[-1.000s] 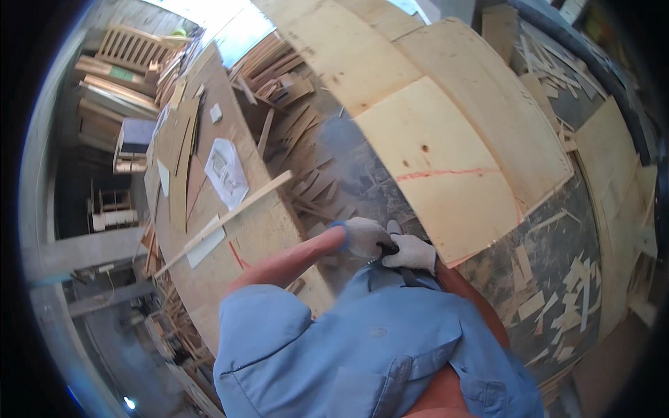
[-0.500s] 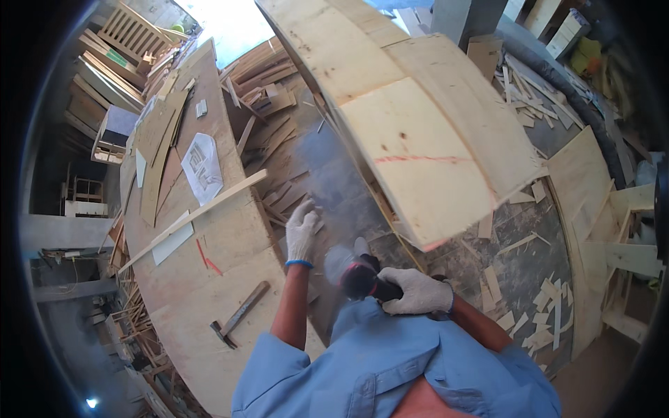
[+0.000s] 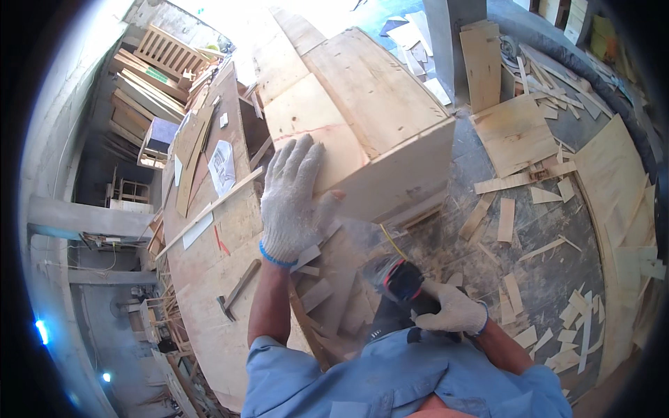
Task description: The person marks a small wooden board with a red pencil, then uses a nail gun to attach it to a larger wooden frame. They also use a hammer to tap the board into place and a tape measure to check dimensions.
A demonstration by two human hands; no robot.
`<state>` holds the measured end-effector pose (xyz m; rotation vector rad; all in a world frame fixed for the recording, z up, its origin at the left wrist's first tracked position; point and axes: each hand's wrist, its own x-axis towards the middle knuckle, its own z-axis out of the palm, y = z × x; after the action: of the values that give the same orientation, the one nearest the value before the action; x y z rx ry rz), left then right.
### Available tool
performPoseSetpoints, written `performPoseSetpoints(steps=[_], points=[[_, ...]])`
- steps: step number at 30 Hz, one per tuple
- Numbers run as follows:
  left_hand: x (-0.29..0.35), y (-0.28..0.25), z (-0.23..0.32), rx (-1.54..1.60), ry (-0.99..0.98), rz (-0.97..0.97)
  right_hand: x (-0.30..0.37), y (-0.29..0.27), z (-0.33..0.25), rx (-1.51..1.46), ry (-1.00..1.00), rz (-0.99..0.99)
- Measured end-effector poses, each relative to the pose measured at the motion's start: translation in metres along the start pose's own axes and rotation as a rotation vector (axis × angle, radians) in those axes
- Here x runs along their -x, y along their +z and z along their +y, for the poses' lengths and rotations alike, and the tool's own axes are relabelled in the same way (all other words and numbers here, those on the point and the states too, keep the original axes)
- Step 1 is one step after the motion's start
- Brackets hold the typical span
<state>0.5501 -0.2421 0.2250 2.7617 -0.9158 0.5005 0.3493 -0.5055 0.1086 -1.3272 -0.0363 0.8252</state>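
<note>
My left hand (image 3: 293, 191), in a white knitted glove with a blue cuff, lies with fingers stretched over the near left corner of a large plywood box (image 3: 411, 167). A faint red line crosses the board under its fingertips. In my right hand (image 3: 453, 308), also gloved, is a dark power tool with red trim that looks like an angle grinder (image 3: 404, 280). Its head points away from me, apart from the box, and is blurred amid haze. A yellow cord or strip (image 3: 393, 241) shows just beyond it.
To the left stands a wooden worktable (image 3: 202, 289) with a hammer (image 3: 238, 289), a long batten (image 3: 209, 213) and a printed sheet in a clear sleeve (image 3: 221, 167). Wood offcuts (image 3: 506, 219) litter the floor at right. A grey pillar (image 3: 454, 49) rises behind the box.
My left hand has moved up and forward onto the box. The box now sits farther left in view, its near side showing. The grinder is lower and farther right.
</note>
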Motion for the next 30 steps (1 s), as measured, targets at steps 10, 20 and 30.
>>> performPoseSetpoints(steps=[10, 20, 30], points=[[0.007, 0.033, -0.001, 0.0, -0.011, 0.214, -0.01, -0.036, 0.105, -0.757, -0.13, 0.099], [0.015, 0.055, -0.014, 0.166, -0.023, 0.389, -0.051, -0.043, 0.165, -0.988, -0.418, 0.223], [0.015, 0.065, -0.025, 0.253, 0.069, 0.492, -0.069, -0.036, 0.186, -0.964, -0.357, 0.342]])
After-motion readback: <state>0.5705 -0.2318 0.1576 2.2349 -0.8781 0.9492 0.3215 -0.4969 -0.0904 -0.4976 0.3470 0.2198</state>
